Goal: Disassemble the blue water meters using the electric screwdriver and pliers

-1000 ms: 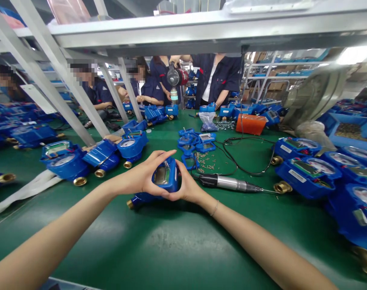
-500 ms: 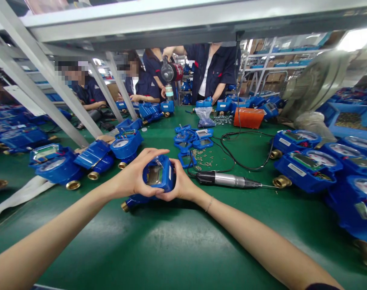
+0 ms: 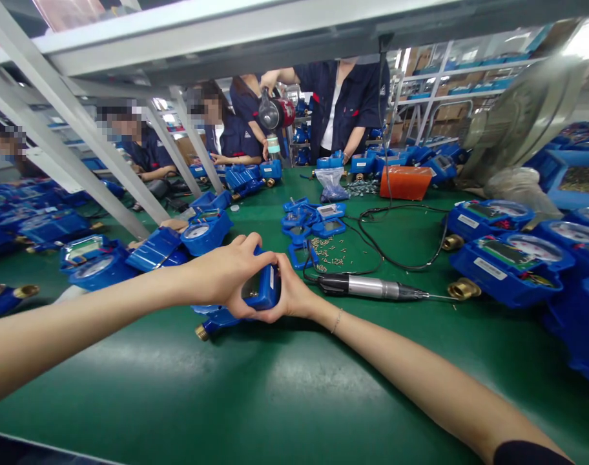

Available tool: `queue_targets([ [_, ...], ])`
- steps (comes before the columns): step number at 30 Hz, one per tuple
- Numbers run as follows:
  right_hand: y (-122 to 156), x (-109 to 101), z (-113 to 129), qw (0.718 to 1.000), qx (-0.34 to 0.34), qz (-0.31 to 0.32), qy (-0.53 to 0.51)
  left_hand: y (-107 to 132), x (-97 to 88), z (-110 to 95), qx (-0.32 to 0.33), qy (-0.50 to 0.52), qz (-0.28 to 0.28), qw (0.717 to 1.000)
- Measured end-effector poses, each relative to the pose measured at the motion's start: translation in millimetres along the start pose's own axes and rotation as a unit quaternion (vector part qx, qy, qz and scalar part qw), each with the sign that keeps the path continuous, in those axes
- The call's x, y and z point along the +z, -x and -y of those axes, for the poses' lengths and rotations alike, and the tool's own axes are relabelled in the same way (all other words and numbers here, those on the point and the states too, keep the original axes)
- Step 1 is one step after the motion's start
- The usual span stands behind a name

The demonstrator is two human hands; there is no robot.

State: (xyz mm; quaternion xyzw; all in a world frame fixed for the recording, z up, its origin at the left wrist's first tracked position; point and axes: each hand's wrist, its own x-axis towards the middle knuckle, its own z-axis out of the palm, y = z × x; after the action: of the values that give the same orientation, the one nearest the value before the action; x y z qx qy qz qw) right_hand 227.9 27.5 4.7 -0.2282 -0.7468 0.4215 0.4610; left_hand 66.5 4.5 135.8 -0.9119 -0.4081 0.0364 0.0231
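You are holding the blue water meter (image 3: 261,290) just above the green bench mat (image 3: 130,381), and from my judgement the main danger is your grip: the plastic housing looks smooth, so if your fingers are slipping, the meter could be falling and hitting its brass connector (image 3: 202,332) on the bench. You are also working close to the electric screwdriver (image 3: 367,287), just beside your right hand (image 3: 292,297), and its black cable (image 3: 401,265) could be catching your wrist and pulling the tool. The small brass screws (image 3: 326,252) are lying loose nearby, so a careless movement could be scattering them among the blue plastic covers (image 3: 299,219). Your left hand (image 3: 221,274) is closing over the upper side of the meter, with the fingers curving around its edge. Your right hand is pressing against the opposite side, and the two hands are almost meeting under it. Neither hand is released; both are grasping the meter firmly, although I cannot tell exactly where the hidden fingertips are touching.
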Motion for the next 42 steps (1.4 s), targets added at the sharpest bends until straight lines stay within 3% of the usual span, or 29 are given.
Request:
queue_targets([
  [5, 3.1, 3.4, -4.7, 1.0, -0.011, -0.009, 0.006, -3.5, -9.8, -3.3, 0.028, -0.031, 0.051, 0.998],
  [7, 6.5, 2.5, -7.5, 1.0, -0.014, -0.012, 0.013, -3.6, -20.9, 0.5, 0.037, 0.003, 0.048, 0.998],
  [9, 10.4, 1.1, -9.9, 1.0, -0.018, -0.008, 0.023, -3.4, -41.6, 7.1, 0.045, 0.058, 0.002, 0.997],
  [12, 14.4, 1.5, -11.6, 0.999, -0.023, -0.003, 0.035, -1.3, -78.4, 17.6, 0.034, 0.08, -0.117, 0.989],
  [15, 14.7, 5.3, -11.9, 0.999, -0.02, -0.008, 0.036, 4.8, -92.3, 24.3, 0.026, 0.071, -0.084, 0.994],
  [19, 14.2, 8.1, -12.3, 0.999, -0.019, -0.007, 0.034, 8.5, -69.3, 37.6, -0.059, 0.076, -0.036, 0.995],
  [22, 14.9, 7.5, -11.9, 0.999, -0.023, -0.003, 0.035, -4.0, -48.6, 55.7, -0.12, 0.079, -0.02, 0.989],
  [25, 15.7, 7.1, -11.7, 0.999, -0.022, -0.003, 0.042, -30.6, -31.8, 70.5, -0.134, 0.081, 0.022, 0.987],
  [29, 16.1, 6.6, -13.6, 0.998, -0.02, 0.001, 0.056, -81.8, -7.3, 75.6, -0.138, 0.09, 0.063, 0.984],
  [31, 16.3, 5.2, -14.5, 0.998, -0.024, 0.006, 0.052, -110.8, 1.7, 75.5, -0.145, 0.097, 0.053, 0.983],
  [35, 17.2, 0.1, -12.7, 0.999, -0.033, 0.02, 0.031, -153.8, 1.0, 81.4, -0.181, 0.119, -0.038, 0.975],
  [38, 16.8, -2.3, -11.2, 0.999, -0.03, 0.028, 0.02, -154.1, -6.8, 90.4, -0.181, 0.151, -0.063, 0.97],
  [42, 15.3, -1.9, -13.0, 0.999, -0.024, 0.031, -0.001, -108.0, -6.6, 95.0, -0.163, 0.213, -0.042, 0.963],
])
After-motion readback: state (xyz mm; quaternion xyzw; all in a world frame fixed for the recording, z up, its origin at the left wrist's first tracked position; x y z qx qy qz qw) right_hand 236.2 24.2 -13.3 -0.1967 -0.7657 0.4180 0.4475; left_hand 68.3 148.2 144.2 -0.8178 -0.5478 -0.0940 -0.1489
